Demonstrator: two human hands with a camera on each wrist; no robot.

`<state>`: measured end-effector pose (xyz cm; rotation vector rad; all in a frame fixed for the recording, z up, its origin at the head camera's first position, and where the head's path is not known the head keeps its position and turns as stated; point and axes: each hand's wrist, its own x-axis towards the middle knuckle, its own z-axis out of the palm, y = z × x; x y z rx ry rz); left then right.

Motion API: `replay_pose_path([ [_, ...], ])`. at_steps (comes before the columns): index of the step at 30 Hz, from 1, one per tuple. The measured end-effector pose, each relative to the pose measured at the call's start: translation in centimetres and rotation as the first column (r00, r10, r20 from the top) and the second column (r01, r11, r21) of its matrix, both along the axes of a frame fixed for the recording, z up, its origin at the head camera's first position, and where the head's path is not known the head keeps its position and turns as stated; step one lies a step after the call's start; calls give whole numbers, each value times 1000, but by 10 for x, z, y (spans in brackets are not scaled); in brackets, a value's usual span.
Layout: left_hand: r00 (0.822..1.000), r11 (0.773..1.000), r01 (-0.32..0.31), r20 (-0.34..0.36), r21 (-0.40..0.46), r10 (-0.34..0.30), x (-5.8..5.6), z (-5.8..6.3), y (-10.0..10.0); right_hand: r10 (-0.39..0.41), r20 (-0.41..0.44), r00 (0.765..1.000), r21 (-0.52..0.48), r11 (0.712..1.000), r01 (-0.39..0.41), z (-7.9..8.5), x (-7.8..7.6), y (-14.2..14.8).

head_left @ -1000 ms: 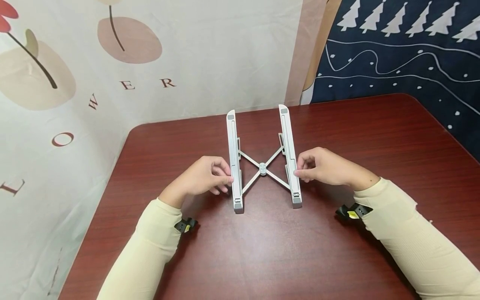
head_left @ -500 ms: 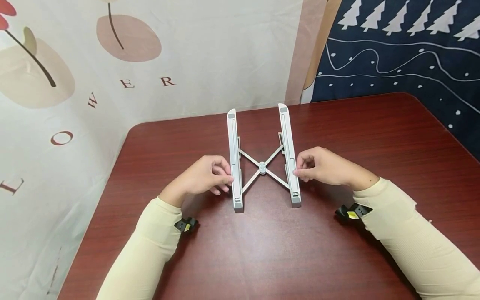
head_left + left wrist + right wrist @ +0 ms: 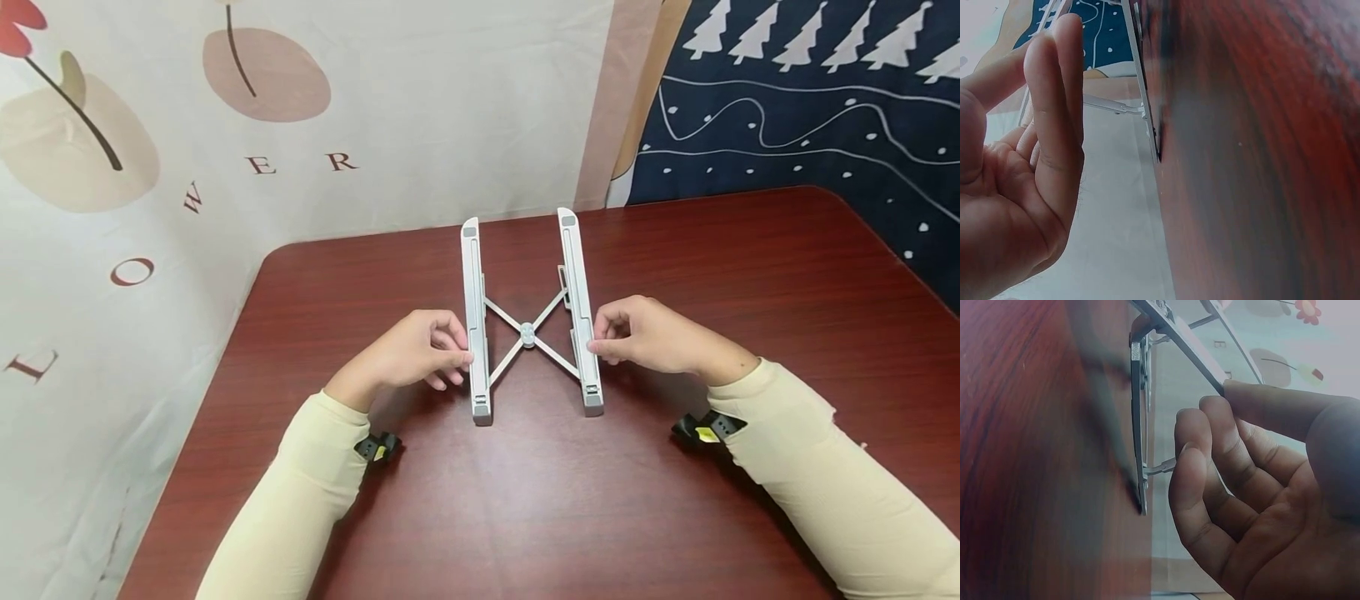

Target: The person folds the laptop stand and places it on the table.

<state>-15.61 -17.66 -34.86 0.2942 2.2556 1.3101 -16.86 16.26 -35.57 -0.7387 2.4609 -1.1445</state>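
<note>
A silver folding laptop stand stands spread on the table, its two long rails joined by crossed bars at a round hub. My left hand pinches the left rail near its front half, thumb on the top face. On the opposite side, the right hand grips the right rail at about the same height. Grey pads mark the rail ends. In the right wrist view, the thumb presses on the sloping upper rail, above a lower leg close to the tabletop.
The dark red wooden table has rounded back corners. Behind it hangs a pale curtain printed with flowers and letters; a navy cloth with white trees hangs at the right. Each wrist wears a small black camera.
The two rails have come slightly closer together, with both hands keeping their hold. The head view has shifted a little.
</note>
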Motion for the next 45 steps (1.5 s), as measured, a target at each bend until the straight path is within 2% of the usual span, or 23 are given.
replay_pose_path([
  [8,1000,1000,4,7,-5,-4,1,-2,1,6,-18,1000,-7,1000,-6,-1,1,-2],
  [15,1000,1000,5,-11,1,-5,3,0,5,-6,-18,1000,5,1000,7,0,3,-2],
  [28,1000,1000,27,6,11,-27,4,-2,17,-9,-17,1000,4,1000,9,-1,8,-2],
  [45,1000,1000,8,-10,-4,-8,11,0,20,11,-11,1000,-16,1000,-11,-3,8,-7],
])
